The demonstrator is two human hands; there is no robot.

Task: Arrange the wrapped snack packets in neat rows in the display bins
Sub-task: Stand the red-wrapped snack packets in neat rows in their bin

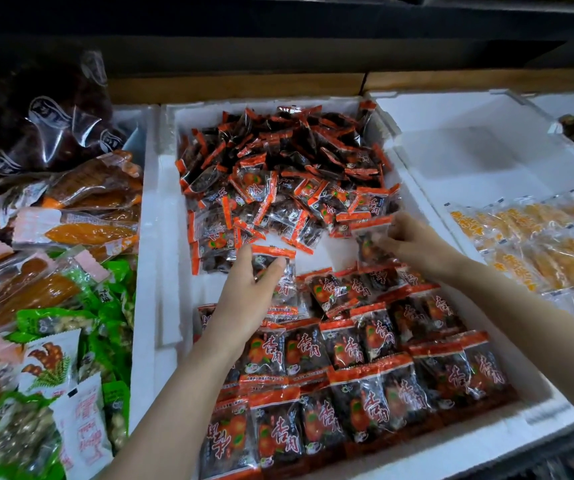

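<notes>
Trainee: Packets, where are they now?

Lead: The left hand (244,292) curls round one packet (273,263) just left of centre, over the bare foam gap. The right hand (413,240) pinches a second packet (368,245) by its top edge, right of centre, at the foot of the pile (278,161).

Trainee: And the rows?

Lead: The rows (347,375) fill the lower centre of the bin (160,237), labels up and overlapping like shingles. The row just under the hands seems short on its left side.

Trainee: So how do I lay these two well?

Lead: Turn each label up with the red seal toward the pile. Lap its lower edge onto the row below and square it with its neighbours. The film looks slippery, so I'd press each one flat before letting go. Keep your sleeves off the yellow packets (521,237) at the right of the frame.
</notes>
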